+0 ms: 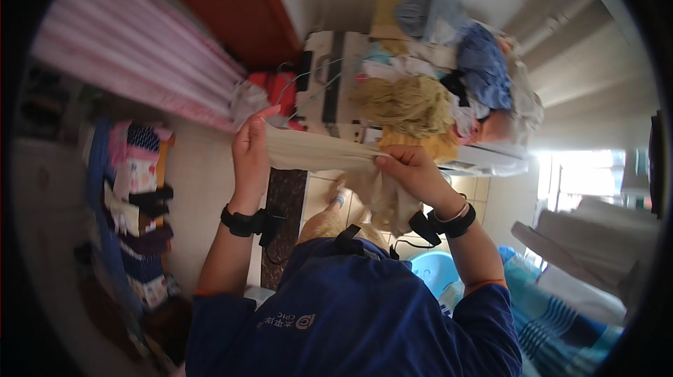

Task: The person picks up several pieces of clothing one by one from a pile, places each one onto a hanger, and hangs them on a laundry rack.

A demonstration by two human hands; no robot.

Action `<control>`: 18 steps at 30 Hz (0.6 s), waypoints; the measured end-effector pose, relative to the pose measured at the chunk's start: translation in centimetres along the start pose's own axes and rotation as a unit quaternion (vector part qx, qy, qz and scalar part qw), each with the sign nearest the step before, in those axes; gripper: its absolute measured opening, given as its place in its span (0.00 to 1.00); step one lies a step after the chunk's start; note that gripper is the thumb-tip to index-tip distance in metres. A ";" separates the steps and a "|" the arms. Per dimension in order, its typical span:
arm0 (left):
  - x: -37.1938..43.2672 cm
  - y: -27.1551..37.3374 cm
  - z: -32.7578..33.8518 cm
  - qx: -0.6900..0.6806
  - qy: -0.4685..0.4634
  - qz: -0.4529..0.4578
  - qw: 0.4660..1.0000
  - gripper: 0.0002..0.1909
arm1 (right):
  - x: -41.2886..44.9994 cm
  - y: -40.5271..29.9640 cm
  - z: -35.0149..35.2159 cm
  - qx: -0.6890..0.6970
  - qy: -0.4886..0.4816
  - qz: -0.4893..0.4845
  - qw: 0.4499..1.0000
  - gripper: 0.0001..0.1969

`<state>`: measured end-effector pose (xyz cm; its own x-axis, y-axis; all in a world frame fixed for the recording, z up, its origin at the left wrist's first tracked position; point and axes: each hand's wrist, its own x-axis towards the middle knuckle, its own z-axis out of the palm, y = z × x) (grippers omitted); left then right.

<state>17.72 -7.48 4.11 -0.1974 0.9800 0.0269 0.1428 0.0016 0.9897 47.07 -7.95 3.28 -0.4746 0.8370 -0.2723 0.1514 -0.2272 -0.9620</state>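
A beige cloth garment (315, 151) is stretched between my two hands above the floor. My left hand (250, 146) holds its left end, with the thumb up and a finger pointing away. My right hand (407, 169) pinches the other side between thumb and fingers, and loose folds hang below it. Just beyond my left hand is a thin light-blue wire hanger (311, 73); whether the hand touches it, I cannot tell. Each wrist wears a black strap with a small device and a cable.
Ahead, a heap of clothes (405, 103) lies beside a pale case with a dark stripe (317, 82). Folded clothes (142, 167) are stacked at left, near a pink curtain (142, 56). A blue basin (434, 270) stands on the tiled floor at right, near blue patterned fabric (557, 319).
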 end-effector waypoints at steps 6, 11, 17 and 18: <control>-7.5 -1.8 -5.8 -0.140 0.068 -0.068 0.985 0.22 | 4.3 0.5 7.5 0.058 -0.029 0.047 0.997 0.11; -11.8 -1.0 -9.5 -0.136 -0.171 -0.086 0.972 0.23 | 7.6 0.1 17.7 0.236 -0.129 0.046 0.962 0.14; -16.7 -2.3 -23.1 -0.069 -0.216 0.013 0.974 0.25 | 12.8 -3.1 32.5 0.136 -0.219 0.016 0.966 0.12; -17.5 -3.3 -25.9 -0.144 -0.152 -0.059 0.976 0.20 | 14.1 -3.2 35.2 0.105 -0.250 0.025 0.962 0.12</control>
<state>-4.39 -29.83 4.02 0.1072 0.9902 -0.0894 -0.1505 0.1051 0.9830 9.42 -12.95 1.85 -0.8371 0.4898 -0.2437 0.0323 -0.4004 -0.9158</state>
